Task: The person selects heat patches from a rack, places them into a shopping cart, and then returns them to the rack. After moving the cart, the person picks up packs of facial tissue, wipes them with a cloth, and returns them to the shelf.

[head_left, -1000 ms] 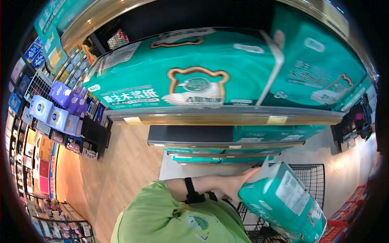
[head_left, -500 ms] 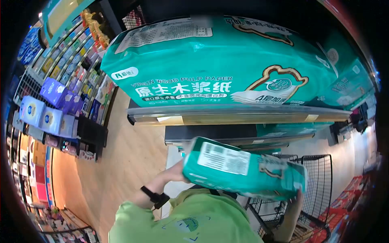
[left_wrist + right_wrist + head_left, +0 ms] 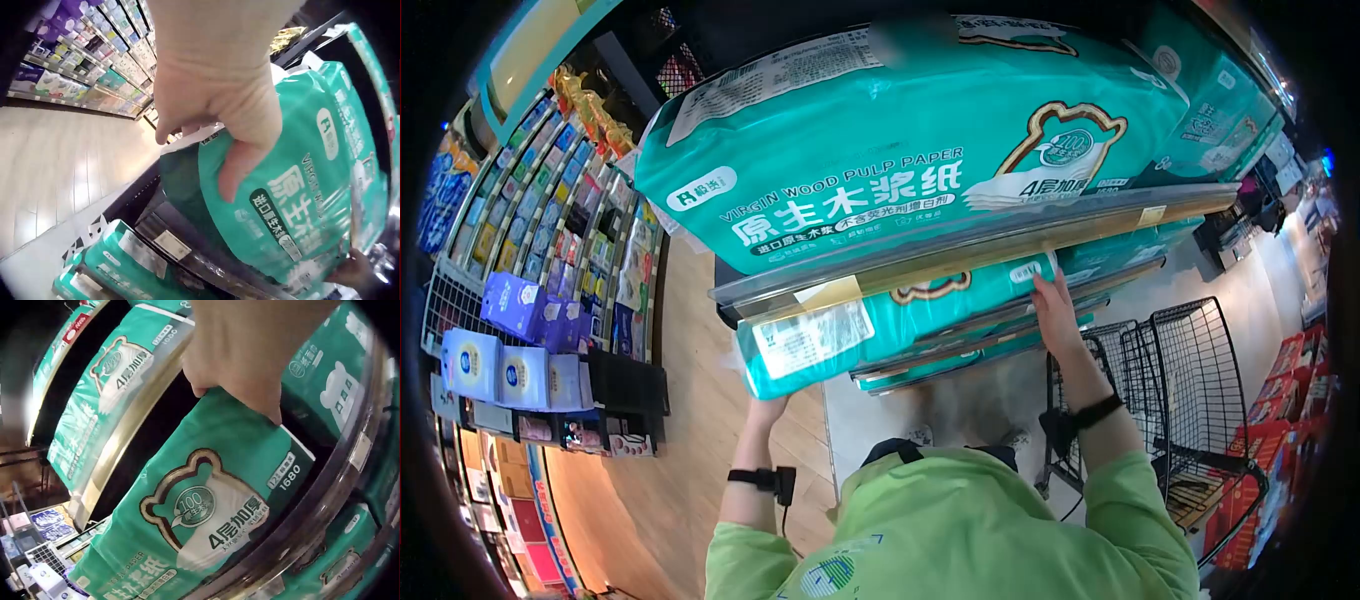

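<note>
Both hands hold a green tissue pack (image 3: 820, 340) at the second shelf, below a larger green pack (image 3: 870, 150) on the top shelf. The left hand (image 3: 215, 106) grips one end of the held pack (image 3: 269, 194), its thumb on the printed front and its other fingers partly hidden behind the end. Gripping the top edge near the other end is the right hand (image 3: 240, 375), its fingertips mostly hidden by the pack (image 3: 206, 500). In the head view the left hand (image 3: 768, 408) shows only partly under the pack's left end, and the right hand (image 3: 1052, 305) is at its right end.
A black wire cart (image 3: 1190, 370) stands at the right. Shelves of packaged goods (image 3: 540, 200) line the left, with a wooden floor (image 3: 710, 430) between. The top shelf's front rail (image 3: 980, 250) runs just above the held pack. Red boxes (image 3: 1280, 400) are at far right.
The pack has moved from near the cart, up and left to the second shelf. The right hand, hidden at first, now shows at its right end. The head view has shifted.
</note>
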The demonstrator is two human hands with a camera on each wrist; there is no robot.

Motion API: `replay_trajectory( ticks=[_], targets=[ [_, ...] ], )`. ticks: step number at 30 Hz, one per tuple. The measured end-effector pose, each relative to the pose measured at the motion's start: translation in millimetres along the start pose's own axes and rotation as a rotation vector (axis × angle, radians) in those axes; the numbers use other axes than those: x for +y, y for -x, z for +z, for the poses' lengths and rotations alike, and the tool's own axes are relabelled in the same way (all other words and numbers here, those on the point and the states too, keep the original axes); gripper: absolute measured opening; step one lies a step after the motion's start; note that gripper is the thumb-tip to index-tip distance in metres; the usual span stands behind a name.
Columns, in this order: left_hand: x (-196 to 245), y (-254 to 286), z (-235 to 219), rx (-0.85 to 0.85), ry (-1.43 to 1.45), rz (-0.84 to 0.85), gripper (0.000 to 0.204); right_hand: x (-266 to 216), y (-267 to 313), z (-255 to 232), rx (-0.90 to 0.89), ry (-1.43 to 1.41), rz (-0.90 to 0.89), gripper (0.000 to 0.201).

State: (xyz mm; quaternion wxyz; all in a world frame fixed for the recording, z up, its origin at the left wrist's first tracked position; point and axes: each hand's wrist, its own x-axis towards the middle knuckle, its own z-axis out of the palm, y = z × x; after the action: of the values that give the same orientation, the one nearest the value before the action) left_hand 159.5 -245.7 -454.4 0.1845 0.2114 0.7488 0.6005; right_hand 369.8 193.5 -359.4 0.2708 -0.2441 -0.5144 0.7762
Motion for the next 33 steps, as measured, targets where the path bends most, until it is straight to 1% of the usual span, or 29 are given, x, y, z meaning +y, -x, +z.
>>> replay_trajectory(
  ticks=[1, 2, 3, 4, 5, 7, 8, 9, 11, 12, 14, 15, 17, 18, 20, 21, 23, 24, 26, 27, 29, 30, 31, 33],
  targets=[
    [28.1, -5.3, 9.3, 0.012, -0.224, 0.054, 0.050, 3.2, -8.6, 0.2, 0.007, -0.003, -0.002, 0.065],
    [16.2, -16.0, 10.3, 0.077, -0.293, 0.054, 0.050, 7.0, -16.5, -1.7, -0.006, 0.049, 0.022, 0.070],
    [-6.3, -28.6, 13.2, 0.141, -0.362, 0.054, 0.051, 13.9, -23.8, -6.3, -0.018, 0.101, 0.047, 0.074],
    [-13.7, -39.1, 14.5, 0.115, -0.126, 0.068, 0.057, 25.1, -32.0, -11.4, 0.072, 0.145, 0.124, 0.072],
    [-20.5, -44.8, 12.8, 0.106, -0.127, 0.070, 0.057, 33.8, -38.2, -19.7, 0.082, 0.142, 0.122, 0.072],
    [12.2, -51.0, 19.1, 0.123, 0.071, -0.132, 0.063, 36.9, -43.2, -20.9, 0.039, 0.190, 0.026, 0.070],
    [17.5, -50.9, 19.6, 0.113, 0.095, -0.103, 0.063, 35.2, -47.8, -20.1, 0.081, 0.214, 0.088, 0.066],
    [18.6, -52.7, 18.3, 0.110, 0.092, -0.105, 0.063, 34.5, -51.9, -20.0, 0.084, 0.211, 0.091, 0.066],
    [18.2, -53.3, 15.4, 0.032, 0.117, -0.086, 0.058, 34.6, -54.4, -22.9, 0.115, 0.199, 0.104, 0.058],
    [15.5, -53.9, 17.1, 0.034, 0.117, -0.096, 0.058, 43.6, -60.9, -35.3, 0.114, 0.202, 0.113, 0.058],
    [5.9, -57.7, 23.8, 0.073, 0.375, -0.228, 0.051, 70.2, -79.3, -71.1, 0.014, 0.569, -0.031, 0.049],
    [-0.7, -58.4, 26.4, 0.039, 0.403, -0.308, 0.049, 69.9, -80.2, -77.0, -0.003, 0.569, -0.018, 0.049],
    [-0.1, -54.0, 39.0, 0.057, 0.437, -0.273, 0.055, 62.7, -77.2, -77.9, 0.070, 0.225, 0.109, 0.044],
    [-5.6, -54.1, 39.4, 0.071, 0.431, -0.280, 0.055, 59.2, -73.0, -75.1, 0.060, 0.222, 0.120, 0.044],
    [-22.1, -54.6, 40.3, -0.008, 0.512, -0.257, 0.063, 51.3, -62.4, -71.1, 0.158, 0.221, 0.122, 0.044],
    [-22.3, -52.2, 40.5, -0.001, 0.511, -0.267, 0.063, 51.0, -58.6, -70.9, 0.154, 0.223, 0.133, 0.044],
    [-19.6, -52.8, 43.0, -0.028, 0.476, -0.255, 0.063, 45.7, -54.9, -71.3, 0.192, 0.280, 0.164, 0.053],
    [-22.4, -54.3, 43.5, -0.015, 0.479, -0.257, 0.063, 39.3, -50.9, -65.8, 0.194, 0.281, 0.164, 0.053],
    [-22.2, -54.3, 44.6, 0.003, 0.449, -0.280, 0.063, 30.5, -39.6, -49.6, 0.160, 0.322, 0.136, 0.064],
    [-22.2, -54.3, 44.7, 0.023, 0.418, -0.303, 0.063, 32.0, -37.5, -50.9, 0.169, 0.321, 0.137, 0.064],
    [-20.4, -52.0, 45.5, 0.031, 0.417, -0.288, 0.064, 32.7, -36.9, -58.2, 0.068, 0.309, 0.153, 0.071],
    [-19.3, -51.2, 47.6, 0.043, 0.418, -0.272, 0.065, 31.5, -34.9, -62.6, 0.048, 0.364, 0.156, 0.069],
    [-19.3, -50.8, 49.7, 0.018, 0.421, -0.266, 0.065, 29.3, -29.4, -61.8, 0.072, 0.364, 0.146, 0.069],
    [-17.9, -46.9, 52.5, 0.109, 0.429, -0.326, 0.066, 29.5, -13.7, -62.1, 0.089, 0.438, 0.180, 0.058]
  ],
)
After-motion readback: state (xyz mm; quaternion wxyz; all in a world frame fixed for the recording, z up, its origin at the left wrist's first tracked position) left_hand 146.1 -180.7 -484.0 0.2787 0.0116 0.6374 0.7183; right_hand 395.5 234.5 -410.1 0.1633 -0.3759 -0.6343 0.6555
